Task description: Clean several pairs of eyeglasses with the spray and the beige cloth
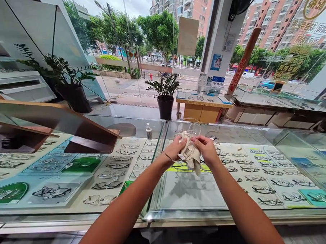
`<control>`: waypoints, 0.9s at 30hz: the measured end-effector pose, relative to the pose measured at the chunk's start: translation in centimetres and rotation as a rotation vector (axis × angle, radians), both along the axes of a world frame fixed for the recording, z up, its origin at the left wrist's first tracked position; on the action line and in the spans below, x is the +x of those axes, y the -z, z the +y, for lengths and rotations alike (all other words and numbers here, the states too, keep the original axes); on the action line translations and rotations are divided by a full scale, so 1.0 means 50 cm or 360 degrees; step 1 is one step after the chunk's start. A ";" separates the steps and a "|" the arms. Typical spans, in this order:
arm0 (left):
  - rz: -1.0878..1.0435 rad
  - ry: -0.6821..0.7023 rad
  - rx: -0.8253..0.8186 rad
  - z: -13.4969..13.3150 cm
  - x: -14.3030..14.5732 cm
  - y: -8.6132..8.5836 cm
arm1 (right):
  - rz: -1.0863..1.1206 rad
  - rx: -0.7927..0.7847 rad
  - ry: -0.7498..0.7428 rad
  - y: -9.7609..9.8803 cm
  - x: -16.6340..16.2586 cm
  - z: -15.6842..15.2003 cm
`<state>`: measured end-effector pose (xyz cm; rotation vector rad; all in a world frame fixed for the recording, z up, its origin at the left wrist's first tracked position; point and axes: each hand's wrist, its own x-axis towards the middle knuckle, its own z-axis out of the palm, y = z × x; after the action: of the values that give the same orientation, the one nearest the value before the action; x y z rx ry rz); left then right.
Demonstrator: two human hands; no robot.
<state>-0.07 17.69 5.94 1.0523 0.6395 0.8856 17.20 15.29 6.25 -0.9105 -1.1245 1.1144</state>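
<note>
Both hands meet above a glass display counter (161,215). My left hand (175,148) and my right hand (206,147) are closed round a cream cleaning cloth (193,157) wrapped about a pair of clear-rimmed glasses (190,129). One lens of the glasses shows above the cloth. The cloth's lower end hangs down between my wrists. A thin band sits on my left wrist.
Under the counter glass lie several rows of spectacle frames (118,165). A small white spray bottle (148,132) stands on the counter to the left of my hands. A wooden shelf (79,129) juts over the left counter. Potted plants (165,96) stand behind, by the shop window.
</note>
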 end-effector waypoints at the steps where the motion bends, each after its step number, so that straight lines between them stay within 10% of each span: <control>1: 0.0024 -0.0035 0.0030 -0.004 0.001 -0.002 | -0.0001 0.0001 0.0005 0.000 0.002 0.000; 27: -0.0184 0.0456 -0.0166 -0.012 -0.030 -0.044 | 0.0365 -0.0197 -0.0034 -0.006 -0.004 -0.002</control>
<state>-1.57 17.11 8.17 0.9628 0.4207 0.6504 16.98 15.18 6.54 -0.8429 -0.8870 1.2824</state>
